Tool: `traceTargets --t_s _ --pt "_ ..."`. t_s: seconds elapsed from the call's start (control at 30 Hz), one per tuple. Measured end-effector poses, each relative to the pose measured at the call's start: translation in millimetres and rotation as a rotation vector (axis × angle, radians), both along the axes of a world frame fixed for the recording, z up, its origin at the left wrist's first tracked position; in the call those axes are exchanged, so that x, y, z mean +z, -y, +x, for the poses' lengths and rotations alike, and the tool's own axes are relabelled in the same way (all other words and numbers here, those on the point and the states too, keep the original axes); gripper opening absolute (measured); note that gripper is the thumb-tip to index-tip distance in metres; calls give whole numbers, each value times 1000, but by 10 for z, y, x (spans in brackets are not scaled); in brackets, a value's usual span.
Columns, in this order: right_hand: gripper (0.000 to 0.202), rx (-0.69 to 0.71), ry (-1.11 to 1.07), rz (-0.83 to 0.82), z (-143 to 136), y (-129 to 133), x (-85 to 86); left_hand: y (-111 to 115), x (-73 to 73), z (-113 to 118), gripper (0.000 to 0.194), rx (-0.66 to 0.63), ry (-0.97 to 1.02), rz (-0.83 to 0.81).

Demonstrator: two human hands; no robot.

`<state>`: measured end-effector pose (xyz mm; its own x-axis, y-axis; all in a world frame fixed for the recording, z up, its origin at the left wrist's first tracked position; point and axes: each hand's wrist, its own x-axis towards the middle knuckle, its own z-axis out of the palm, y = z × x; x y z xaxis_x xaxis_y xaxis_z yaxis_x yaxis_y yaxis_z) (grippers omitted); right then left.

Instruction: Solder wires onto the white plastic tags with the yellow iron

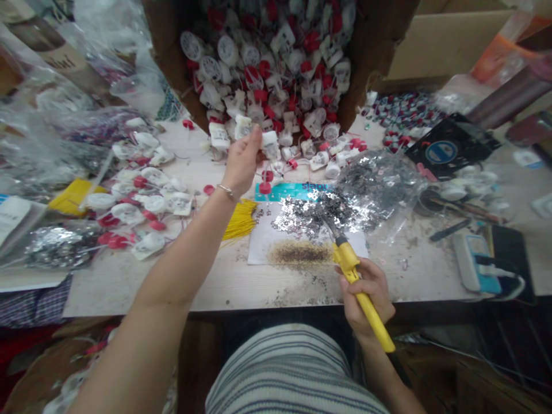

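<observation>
My left hand (244, 161) reaches out at the mouth of a large cardboard box (167, 63). Its thumb and fingers are pinched on a small white plastic part (271, 145); red pieces (265, 183) show just below it. My right hand (366, 290) is wrapped around a yellow soldering iron (362, 293). The iron's metal tip points forward at a pile of small shiny metal pieces (306, 215). Under the pile lies a white sheet (259, 247) with brown grains (302, 252) on it. A bundle of thin yellow wires (240, 221) rests beside the sheet.
Many white and red parts (280, 69) fill the tipped box. More such parts (142, 201) lie at the left. A clear bag of metal pieces (379, 184), a black box (452, 146) and a power adapter (474, 261) stand at the right. The table edge (259, 309) is near my body.
</observation>
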<state>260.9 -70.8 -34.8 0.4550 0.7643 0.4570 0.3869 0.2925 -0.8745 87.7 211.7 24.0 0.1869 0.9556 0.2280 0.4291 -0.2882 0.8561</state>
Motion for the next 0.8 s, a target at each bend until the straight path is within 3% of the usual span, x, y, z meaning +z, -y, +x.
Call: traceTargets --t_s 0.1,0.2,0.33,0.43,0.5,0.57,0.73,0.8 --pt "22 -9 -30 16 -1 -45 50 265 169 -105 66 -111 167 -278" --pt "23 11 -78 26 -31 -103 94 669 239 -174 68 -350 167 -623" --pt "26 140 -65 -3 -158 -248 76 1205 58 -145 53 -648 237 -1248" --pt "27 264 11 -27 -263 -390 10 1414 -149 -104 47 -708 240 -1461" --pt "24 297 95 -35 -289 -464 -43 1445 -230 -125 48 -681 203 -1426" --pt "22 290 193 -14 -267 -499 -94 1441 -234 -194 44 -645 124 -1233" --pt "20 285 327 -10 -132 -439 -144 1634 -60 -411 28 -343 -368 -329" --pt "21 237 328 -16 -105 -399 -118 1812 -33 -435 21 -323 -508 -152"
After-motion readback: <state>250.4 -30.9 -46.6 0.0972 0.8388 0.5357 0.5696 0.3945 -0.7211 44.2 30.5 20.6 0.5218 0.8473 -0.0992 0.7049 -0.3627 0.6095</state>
